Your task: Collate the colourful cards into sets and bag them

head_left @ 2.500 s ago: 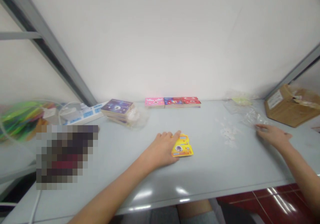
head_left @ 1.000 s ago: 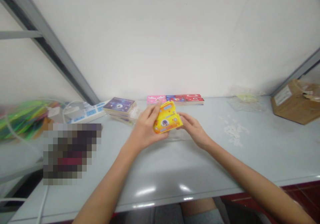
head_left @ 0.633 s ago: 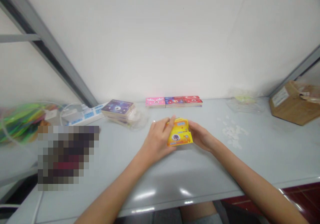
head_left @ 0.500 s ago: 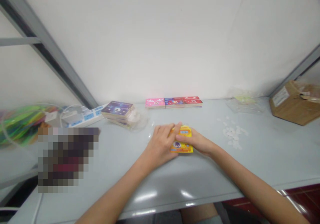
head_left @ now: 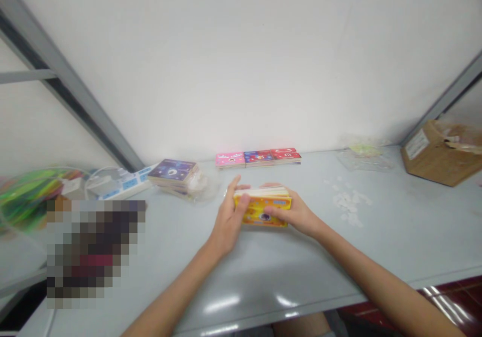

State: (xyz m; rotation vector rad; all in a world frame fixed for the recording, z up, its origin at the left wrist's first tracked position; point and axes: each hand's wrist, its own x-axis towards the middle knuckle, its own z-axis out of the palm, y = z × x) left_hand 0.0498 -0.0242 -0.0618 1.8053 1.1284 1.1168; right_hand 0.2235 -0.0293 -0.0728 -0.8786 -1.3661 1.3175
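A thick stack of yellow cards [head_left: 254, 217] is held on edge above the middle of the table, its printed face toward me and the white card edges showing on top. My left hand [head_left: 229, 221] grips the left end, thumb on the front face and fingers at the side and behind. At the right end my right hand [head_left: 299, 214] is closed on the same stack, its thumb lying across the front. The fingers behind the cards are mostly hidden.
Pink [head_left: 230, 159], blue [head_left: 258, 157] and red card stacks [head_left: 286, 155] line the wall. Left are a dark blue card stack [head_left: 173, 170], clear plastic and a power strip [head_left: 130, 182]. White scraps [head_left: 350, 204], a plastic bag [head_left: 363, 158] and a cardboard box [head_left: 444, 153] are right.
The yellow stack has tipped up, so its top edges and more of its face show. My left hand has shifted from covering the cards to gripping their left end.
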